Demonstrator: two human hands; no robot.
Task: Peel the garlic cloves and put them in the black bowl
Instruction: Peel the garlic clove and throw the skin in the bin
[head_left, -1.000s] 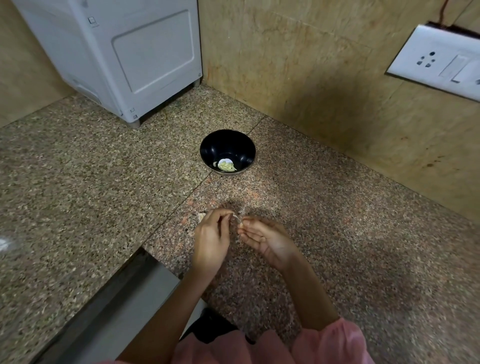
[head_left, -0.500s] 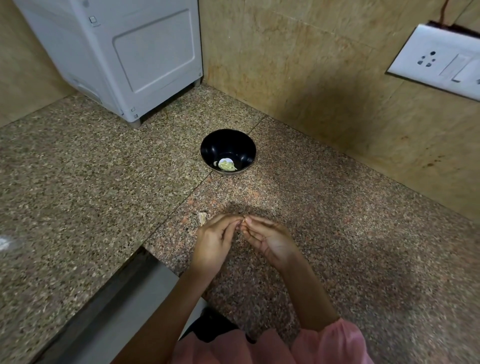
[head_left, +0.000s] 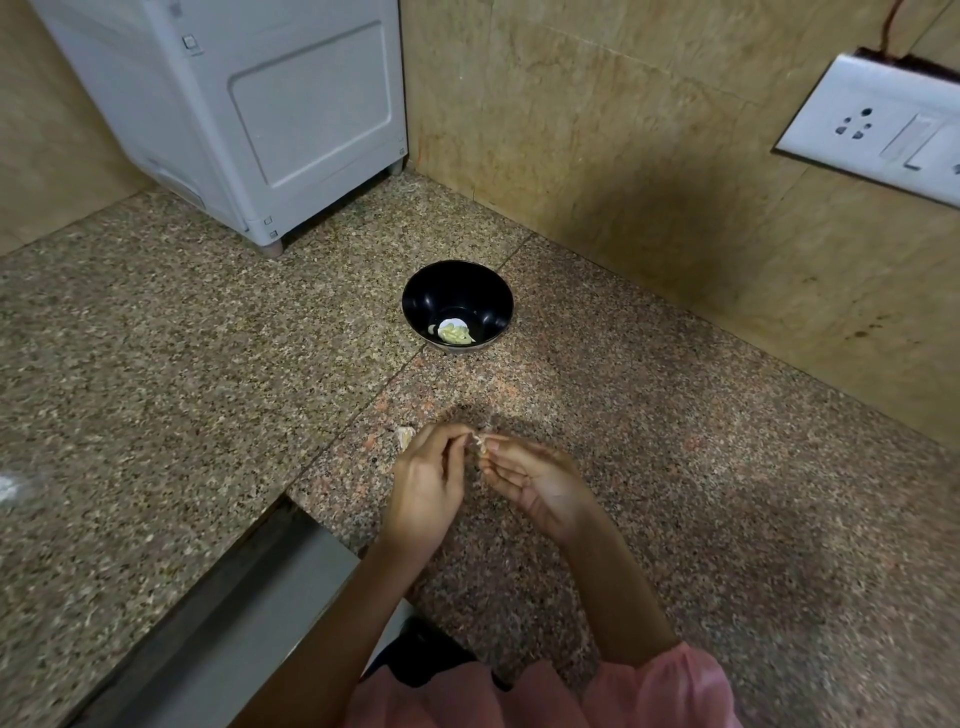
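A black bowl (head_left: 457, 301) stands on the granite counter near the wall corner, with pale peeled garlic (head_left: 454, 332) at its bottom. Nearer to me, my left hand (head_left: 428, 483) and my right hand (head_left: 540, 480) meet fingertip to fingertip over the counter. Between them they pinch a small garlic clove (head_left: 479, 442) with papery skin showing. A loose piece of garlic (head_left: 405, 436) lies on the counter just left of my left hand.
A white appliance (head_left: 249, 114) stands on the counter at the back left. The tiled wall carries a white socket plate (head_left: 878, 130) at the right. The counter edge drops off at the lower left, beside a grey ledge (head_left: 234, 613).
My hands have stayed in place over the counter. The fingertips have come together and shifted slightly around the clove. The bowl has not moved.
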